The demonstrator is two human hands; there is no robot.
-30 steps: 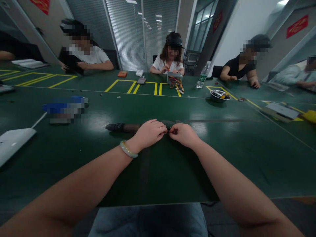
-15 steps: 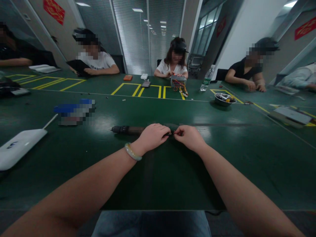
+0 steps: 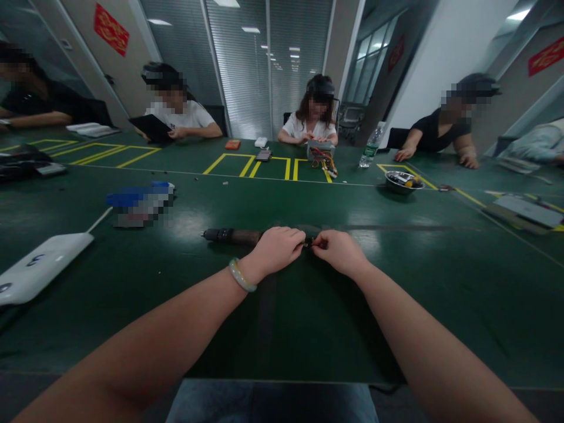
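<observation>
A dark, slim electric screwdriver (image 3: 238,236) lies lengthwise on the green table, its metal tip pointing left. My left hand (image 3: 279,249) is closed over its rear part, the fingers wrapped round the body. Close beside it, my right hand (image 3: 337,249) pinches something small and dark at the tool's right end. What exactly sits between those fingertips is too small and too covered to make out. A tiny bright metallic spot shows between the two hands. A pale bangle (image 3: 241,276) circles my left wrist.
To the left lie a white device (image 3: 48,261) with a cord and a blue-and-grey packet (image 3: 141,202). A metal bowl (image 3: 403,183) of small items and a water bottle (image 3: 371,147) stand farther right. Several people sit across the table; one handles a grey box with coloured wires (image 3: 321,150).
The view has tipped slightly, so the scene sits a little lower and farther right. Both my hands keep their holds. The person at the right has moved their hands apart on the table.
</observation>
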